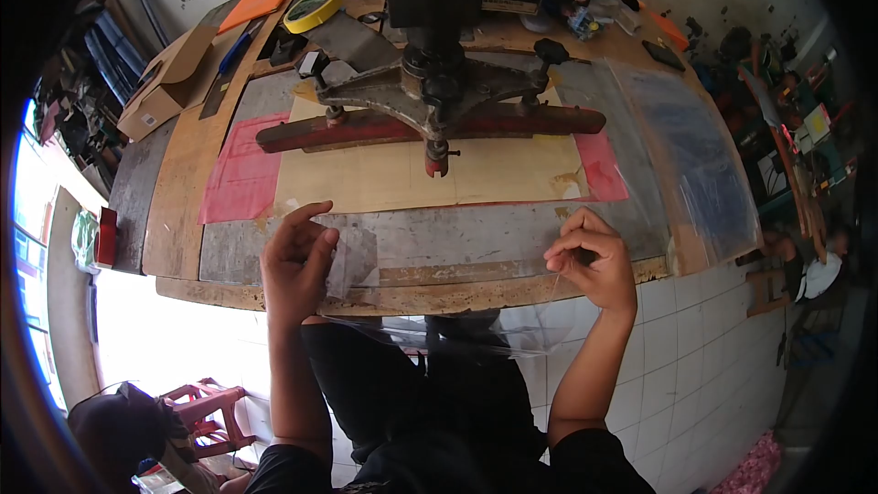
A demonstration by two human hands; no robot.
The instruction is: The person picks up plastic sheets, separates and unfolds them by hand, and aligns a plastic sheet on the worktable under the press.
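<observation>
Transparent plastic film (457,338) sags past the near edge of the surface (457,297); from afar I see my right hand (598,261) pinching one side; whether my curled left hand (297,265) grips it, I cannot tell; their wide spacing presumably keeps it spread.

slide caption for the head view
Left hand and right hand hold clear plastic film at a worktable, facing a dark metal machine.
</observation>
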